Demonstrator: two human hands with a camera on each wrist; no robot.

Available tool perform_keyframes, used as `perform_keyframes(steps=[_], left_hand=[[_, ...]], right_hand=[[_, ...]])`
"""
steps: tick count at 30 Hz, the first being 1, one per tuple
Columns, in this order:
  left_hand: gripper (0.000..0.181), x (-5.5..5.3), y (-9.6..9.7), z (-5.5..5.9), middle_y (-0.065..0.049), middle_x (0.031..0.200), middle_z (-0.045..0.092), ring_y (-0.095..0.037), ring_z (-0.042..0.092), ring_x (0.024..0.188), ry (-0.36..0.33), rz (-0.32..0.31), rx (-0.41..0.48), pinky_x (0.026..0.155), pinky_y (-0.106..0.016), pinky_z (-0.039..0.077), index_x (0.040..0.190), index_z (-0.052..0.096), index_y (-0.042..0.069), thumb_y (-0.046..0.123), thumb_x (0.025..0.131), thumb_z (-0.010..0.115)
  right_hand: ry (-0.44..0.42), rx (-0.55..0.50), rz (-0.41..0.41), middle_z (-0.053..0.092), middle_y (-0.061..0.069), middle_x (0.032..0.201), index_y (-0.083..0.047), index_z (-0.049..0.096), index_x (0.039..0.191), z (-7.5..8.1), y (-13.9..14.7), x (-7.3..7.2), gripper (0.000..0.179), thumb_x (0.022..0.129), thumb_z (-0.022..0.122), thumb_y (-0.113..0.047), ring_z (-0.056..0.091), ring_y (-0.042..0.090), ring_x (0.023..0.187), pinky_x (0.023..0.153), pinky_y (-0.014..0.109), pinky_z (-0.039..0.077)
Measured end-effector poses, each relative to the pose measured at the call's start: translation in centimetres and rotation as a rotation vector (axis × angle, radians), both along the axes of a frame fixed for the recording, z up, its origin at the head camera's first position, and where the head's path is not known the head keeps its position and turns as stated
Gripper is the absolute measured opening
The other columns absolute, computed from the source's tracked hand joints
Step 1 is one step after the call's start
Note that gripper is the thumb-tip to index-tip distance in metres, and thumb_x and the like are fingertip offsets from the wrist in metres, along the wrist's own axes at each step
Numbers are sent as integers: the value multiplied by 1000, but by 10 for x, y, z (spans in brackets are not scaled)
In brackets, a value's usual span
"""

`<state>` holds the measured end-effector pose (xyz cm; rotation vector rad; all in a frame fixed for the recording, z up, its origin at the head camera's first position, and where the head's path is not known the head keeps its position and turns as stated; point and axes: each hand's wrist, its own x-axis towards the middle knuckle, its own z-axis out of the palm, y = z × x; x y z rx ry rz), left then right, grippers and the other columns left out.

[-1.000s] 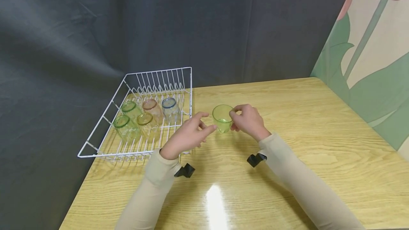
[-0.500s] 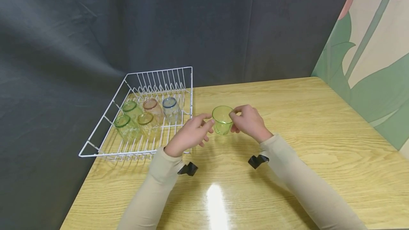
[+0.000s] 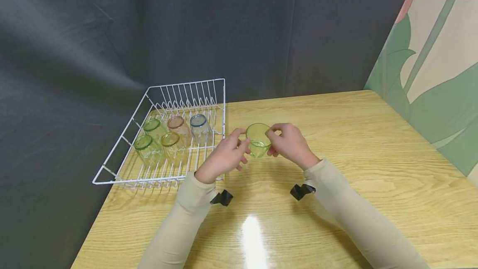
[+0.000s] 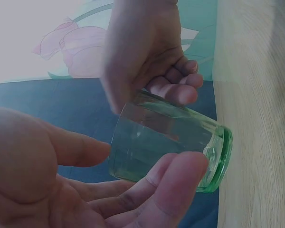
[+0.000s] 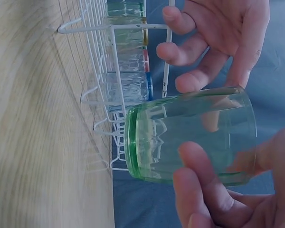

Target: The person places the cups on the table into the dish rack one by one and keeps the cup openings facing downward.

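Note:
A clear green drinking glass (image 3: 257, 136), mouth up and slightly tilted, is held above the table between both hands. My right hand (image 3: 291, 144) pinches it near the rim, thumb at the rim and fingers along the side. From the left, my left hand (image 3: 226, 155) has its thumb and index finger at the rim. In the left wrist view, its thumb meets the rim of the glass (image 4: 161, 137), while other fingertips lie along the side towards the base. The thick green base of the glass (image 5: 133, 142) faces the table in the right wrist view.
Left of the hands stands a white wire dish rack (image 3: 157, 179). Several upturned glasses sit in it, among them a blue-rimmed glass (image 3: 200, 130), a yellow one (image 3: 172, 146) and a reddish one (image 3: 179, 128). A dark curtain (image 3: 257, 32) hangs behind the wooden table (image 3: 354, 136).
My left hand has moved right and its thumb and index finger have closed in on the glass rim. The glass has shifted slightly left and tilted. My right hand keeps its hold.

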<state>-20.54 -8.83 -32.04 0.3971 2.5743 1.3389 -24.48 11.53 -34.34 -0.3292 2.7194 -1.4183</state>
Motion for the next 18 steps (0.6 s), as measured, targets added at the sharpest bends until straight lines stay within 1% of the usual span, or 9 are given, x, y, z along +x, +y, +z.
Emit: perform_keyframes(steps=[3, 5, 8, 10, 12, 14, 18], left_hand=[[53, 1, 0, 0, -19, 114, 66, -21, 68, 78, 14, -9, -3, 63, -39, 60, 156, 26, 10, 28, 109, 43], [53, 1, 0, 0, -19, 113, 66, -20, 67, 78, 22, -12, -4, 61, -36, 59, 155, 27, 10, 26, 108, 44], [53, 2, 0, 0, -18, 112, 66, -20, 67, 77, 31, -14, -4, 60, -34, 59, 155, 28, 10, 26, 107, 47], [53, 2, 0, 0, -17, 110, 66, -19, 67, 77, 38, -15, 0, 59, -34, 59, 154, 29, 12, 26, 107, 48], [53, 2, 0, 0, -14, 107, 66, -19, 68, 76, 45, -18, 4, 59, -34, 59, 153, 31, 13, 28, 106, 50], [53, 3, 0, 0, -11, 104, 66, -18, 68, 77, 51, -21, 8, 59, -34, 59, 152, 32, 14, 28, 105, 51], [53, 3, -1, 0, -8, 101, 65, -18, 68, 77, 49, -25, 8, 60, -34, 59, 152, 32, 16, 29, 105, 52]], right_hand=[[-23, -40, -3, 71, 7, 67, -5, 64, 125, -1, 1, 1, 51, 105, 40, -46, 69, 23, 61, 65, 38, 54], [-35, -62, -3, 71, 8, 68, -4, 63, 126, -1, 1, 0, 60, 105, 35, -53, 70, 26, 64, 65, 40, 54], [-53, -88, -4, 71, 9, 71, -5, 61, 127, -1, 2, 0, 67, 105, 28, -59, 71, 32, 67, 62, 40, 53], [-60, -95, -2, 71, 10, 71, -5, 61, 127, -2, 3, -1, 70, 104, 25, -60, 71, 35, 69, 58, 37, 52], [-67, -106, 3, 71, 10, 70, -4, 61, 126, -3, 3, -2, 71, 105, 23, -60, 71, 36, 69, 55, 35, 50], [-73, -116, 7, 71, 11, 70, -3, 60, 125, -3, 3, -3, 69, 105, 24, -58, 71, 35, 67, 54, 33, 50], [-78, -99, 11, 72, 11, 71, -3, 59, 125, -4, 3, -4, 60, 106, 32, -53, 71, 27, 62, 56, 34, 51]])
